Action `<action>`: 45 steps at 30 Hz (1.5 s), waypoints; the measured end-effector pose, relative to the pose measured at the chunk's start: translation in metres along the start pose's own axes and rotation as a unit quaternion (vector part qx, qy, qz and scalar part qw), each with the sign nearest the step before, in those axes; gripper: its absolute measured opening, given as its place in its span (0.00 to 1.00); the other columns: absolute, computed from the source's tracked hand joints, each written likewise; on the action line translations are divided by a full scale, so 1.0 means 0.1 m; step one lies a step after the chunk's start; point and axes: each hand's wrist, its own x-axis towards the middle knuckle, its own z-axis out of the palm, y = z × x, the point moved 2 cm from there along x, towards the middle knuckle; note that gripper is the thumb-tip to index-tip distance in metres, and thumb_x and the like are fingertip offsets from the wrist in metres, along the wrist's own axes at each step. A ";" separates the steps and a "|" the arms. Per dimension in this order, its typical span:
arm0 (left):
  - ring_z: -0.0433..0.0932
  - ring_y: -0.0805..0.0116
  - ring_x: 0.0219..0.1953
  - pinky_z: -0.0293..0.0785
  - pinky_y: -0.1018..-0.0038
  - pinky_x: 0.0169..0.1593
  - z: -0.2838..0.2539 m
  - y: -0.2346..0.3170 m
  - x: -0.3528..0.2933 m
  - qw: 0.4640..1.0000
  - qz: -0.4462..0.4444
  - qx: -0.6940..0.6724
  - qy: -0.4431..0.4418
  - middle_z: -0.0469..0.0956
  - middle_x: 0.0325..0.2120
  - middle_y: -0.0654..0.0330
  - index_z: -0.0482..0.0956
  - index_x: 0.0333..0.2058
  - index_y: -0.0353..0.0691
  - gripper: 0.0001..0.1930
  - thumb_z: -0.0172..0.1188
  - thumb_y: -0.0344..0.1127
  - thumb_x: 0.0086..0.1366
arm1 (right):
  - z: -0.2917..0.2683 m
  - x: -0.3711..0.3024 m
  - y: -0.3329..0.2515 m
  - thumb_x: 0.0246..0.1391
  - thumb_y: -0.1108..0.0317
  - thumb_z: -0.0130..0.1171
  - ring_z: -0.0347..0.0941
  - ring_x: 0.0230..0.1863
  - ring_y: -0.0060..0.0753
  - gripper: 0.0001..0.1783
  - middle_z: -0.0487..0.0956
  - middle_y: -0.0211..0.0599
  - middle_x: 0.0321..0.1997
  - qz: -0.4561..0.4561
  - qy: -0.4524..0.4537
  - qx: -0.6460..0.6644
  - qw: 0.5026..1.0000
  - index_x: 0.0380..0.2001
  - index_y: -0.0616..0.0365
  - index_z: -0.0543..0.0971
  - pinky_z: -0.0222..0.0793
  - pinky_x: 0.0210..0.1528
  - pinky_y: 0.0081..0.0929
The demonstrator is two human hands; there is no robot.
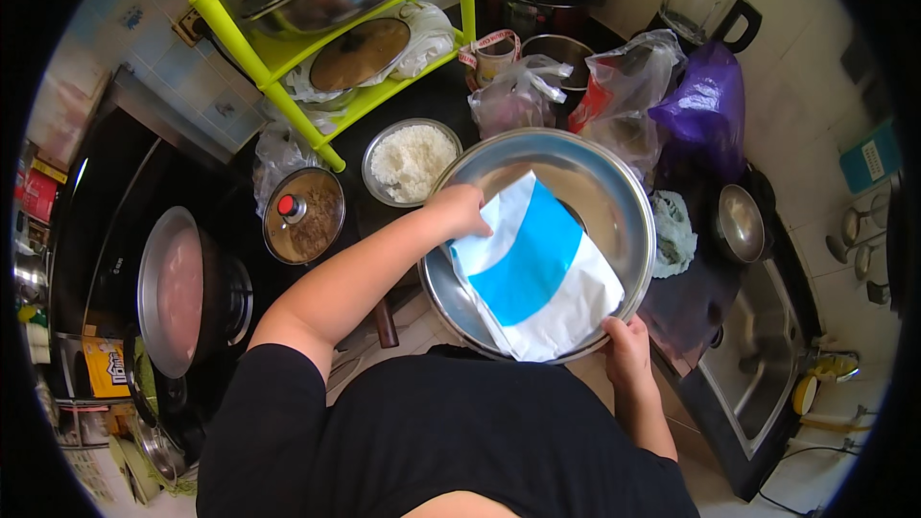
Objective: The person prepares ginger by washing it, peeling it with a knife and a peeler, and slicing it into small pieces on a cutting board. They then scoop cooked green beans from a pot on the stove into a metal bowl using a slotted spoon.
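Observation:
A large, shiny metal basin (610, 201) is in front of my body, tilted toward me. Inside it lies a white and blue bag (533, 264), flattened and creased, its lower end reaching the near rim. My left hand (462, 210) comes across the basin's left rim, its fingers closed on the bag's upper left corner. At the lower right rim, my right hand (628, 345) grips the basin, thumb on the edge and fingers partly hidden. Just beyond my left forearm stands a metal bowl of white rice (411, 163), close to the basin.
Left are a lidded pot (303, 214) and a wide pan (178, 290) holding something pinkish. A green rack (278, 96) stands behind. Plastic bags, including a purple one (705, 105), crowd the back counter. A sink (763, 350) and a ladle-like bowl (740, 221) are right.

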 end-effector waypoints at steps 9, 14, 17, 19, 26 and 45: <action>0.78 0.64 0.33 0.74 0.70 0.40 -1.07 -0.78 -0.03 0.810 0.075 -0.572 0.106 0.77 0.33 0.55 0.69 0.44 0.33 0.17 0.53 0.27 0.54 | -0.05 0.02 -0.15 0.48 0.69 0.45 0.75 0.25 0.32 0.14 0.77 0.41 0.30 -0.002 0.035 0.040 0.999 0.37 0.67 0.72 0.75 0.24 0.27; 0.72 0.68 0.34 0.64 0.76 0.25 -1.51 -1.76 0.17 0.593 -0.114 -0.718 0.346 0.75 0.36 0.63 0.69 0.41 0.45 0.12 0.54 0.34 0.56 | -0.23 0.11 -0.16 0.47 0.71 0.46 0.75 0.26 0.32 0.14 0.77 0.39 0.31 -0.010 0.073 0.034 0.997 0.36 0.65 0.72 0.75 0.24 0.26; 0.73 0.57 0.41 0.74 0.66 0.39 -1.57 -2.52 0.56 0.393 -0.046 -0.786 0.476 0.73 0.40 0.54 0.64 0.49 0.35 0.17 0.48 0.32 0.62 | -0.24 0.20 -0.18 0.46 0.71 0.47 0.75 0.26 0.32 0.14 0.77 0.39 0.31 -0.008 0.079 0.038 0.996 0.37 0.65 0.72 0.74 0.24 0.27; 0.72 0.56 0.43 0.74 0.65 0.42 -1.60 -2.54 0.76 0.315 0.031 -0.818 0.481 0.71 0.42 0.55 0.63 0.49 0.34 0.16 0.46 0.31 0.63 | -0.29 0.28 -0.18 0.46 0.71 0.48 0.73 0.27 0.29 0.15 0.76 0.36 0.30 0.001 0.070 0.038 0.997 0.38 0.65 0.71 0.71 0.26 0.25; 0.71 0.56 0.44 0.70 0.66 0.46 -1.63 -2.48 1.13 0.465 0.032 -0.797 0.383 0.70 0.44 0.55 0.63 0.48 0.33 0.16 0.45 0.37 0.65 | -0.30 0.48 -0.19 0.46 0.71 0.49 0.72 0.29 0.26 0.15 0.75 0.35 0.33 0.014 0.065 0.049 0.997 0.39 0.65 0.71 0.70 0.29 0.23; 0.72 0.66 0.45 0.68 0.69 0.50 0.50 -0.38 -0.73 0.663 0.076 -0.743 0.054 0.71 0.44 0.57 0.63 0.51 0.34 0.23 0.55 0.28 0.55 | -0.22 0.38 -0.27 0.50 0.58 0.54 0.67 0.45 0.28 0.26 0.73 0.36 0.44 -0.166 -0.032 -0.003 0.986 0.46 0.68 0.68 0.60 0.49 0.26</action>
